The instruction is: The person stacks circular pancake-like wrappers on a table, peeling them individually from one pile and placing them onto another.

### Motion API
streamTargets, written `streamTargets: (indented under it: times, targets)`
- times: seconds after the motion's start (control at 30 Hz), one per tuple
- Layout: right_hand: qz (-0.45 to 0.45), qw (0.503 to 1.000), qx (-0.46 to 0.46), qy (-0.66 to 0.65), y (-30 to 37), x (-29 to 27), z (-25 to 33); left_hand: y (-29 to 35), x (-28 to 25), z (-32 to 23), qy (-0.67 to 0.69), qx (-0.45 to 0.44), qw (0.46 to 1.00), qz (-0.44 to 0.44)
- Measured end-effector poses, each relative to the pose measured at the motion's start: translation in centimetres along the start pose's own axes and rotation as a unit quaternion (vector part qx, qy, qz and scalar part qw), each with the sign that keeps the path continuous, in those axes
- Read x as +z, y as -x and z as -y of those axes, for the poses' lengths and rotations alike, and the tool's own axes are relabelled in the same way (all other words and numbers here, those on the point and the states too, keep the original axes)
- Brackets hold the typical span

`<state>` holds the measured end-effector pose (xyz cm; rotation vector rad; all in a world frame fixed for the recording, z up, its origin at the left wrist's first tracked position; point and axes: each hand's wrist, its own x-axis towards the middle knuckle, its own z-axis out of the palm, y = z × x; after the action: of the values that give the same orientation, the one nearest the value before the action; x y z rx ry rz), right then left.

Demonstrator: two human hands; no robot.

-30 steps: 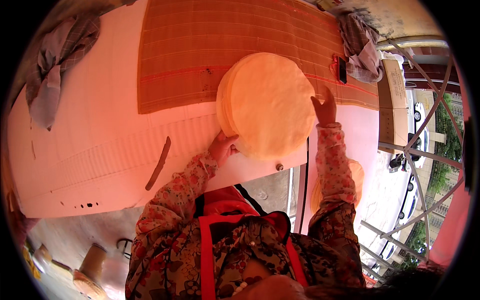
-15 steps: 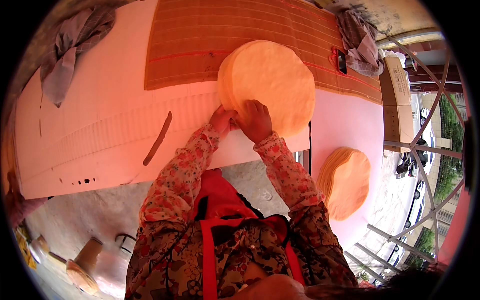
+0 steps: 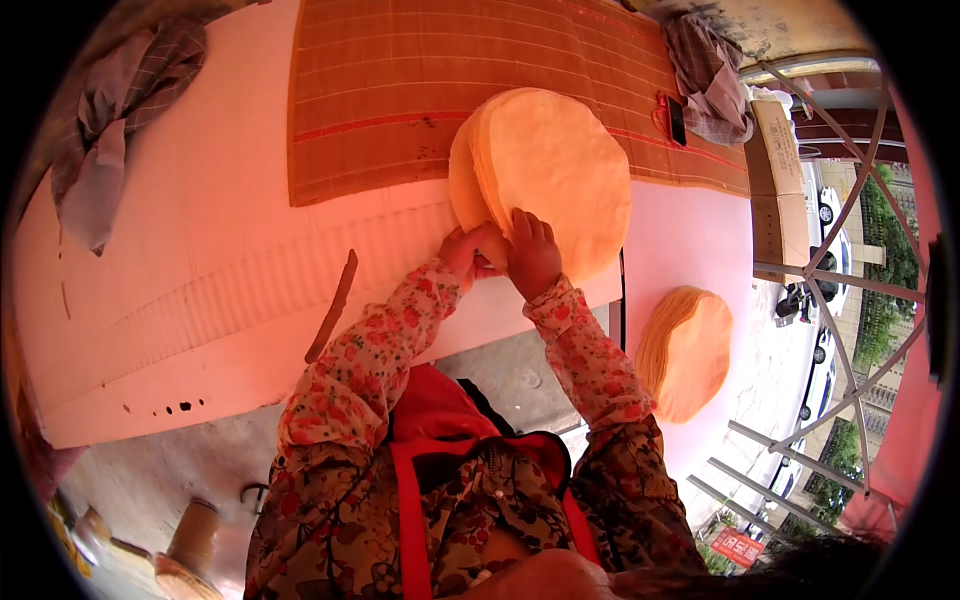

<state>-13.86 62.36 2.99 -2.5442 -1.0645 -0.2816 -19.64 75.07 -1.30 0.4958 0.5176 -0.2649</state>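
Observation:
A tall stack of thin, round, pale-yellow sheets like flatbreads (image 3: 560, 170) lies in front of me, partly over the edge of a slatted mat. Its layers fan out on the left side, with lower ones showing past the top. My left hand (image 3: 472, 250) is closed at the stack's near-left edge, its fingertips partly hidden against the layers. Right beside it, my right hand (image 3: 533, 252) grips the same edge, fingers bent over the top sheet and thumb out of sight below. A second stack of round sheets (image 3: 685, 352) sits to the right of my right arm.
The brown slatted mat (image 3: 400, 90) covers the far part of the white table (image 3: 230, 290). A thin brown strip (image 3: 333, 305) lies left of my left forearm. Checked cloths (image 3: 105, 130) rest at the far corners, with a phone (image 3: 677, 122) and cardboard box (image 3: 778, 190) at right.
The view has shifted slightly. At the stack's left side the layers are more spread, with a lower part showing apart from the upper sheets. Both hands stay at its near edge.

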Motion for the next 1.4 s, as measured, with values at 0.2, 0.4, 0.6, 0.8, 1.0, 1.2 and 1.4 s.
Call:
streamTargets:
  times: [0.2,0.4,0.6,0.8,1.0,1.2,1.4]
  targets:
    - [-0.024,0.998,0.003,0.053,-5.0,-9.1,-1.8,-0.3,0.3,-0.8,-0.019,-0.042,0.996,-0.073]
    - [0.080,0.987,-0.019,0.140,-0.6,-1.9,3.4,-0.9,0.2,-0.4,-0.060,-0.054,0.994,-0.074]
    - [0.061,0.996,0.021,0.067,-0.4,0.0,4.0,-0.9,0.3,-1.3,-0.116,-0.054,0.988,-0.086]
    - [0.081,0.993,0.026,0.082,0.3,0.5,3.8,-1.1,-0.4,-0.5,-0.126,-0.050,0.989,-0.053]
    - [0.055,0.993,0.030,0.104,0.1,1.0,2.5,-0.8,-0.2,-0.6,-0.117,0.001,0.991,-0.068]
    - [0.044,0.994,0.022,0.097,0.4,2.0,3.0,-0.2,0.1,-1.4,-0.154,-0.025,0.987,-0.048]
    - [0.065,0.998,0.002,-0.016,0.3,-0.1,3.0,-1.1,-1.6,-0.7,-0.147,0.000,0.988,0.057]
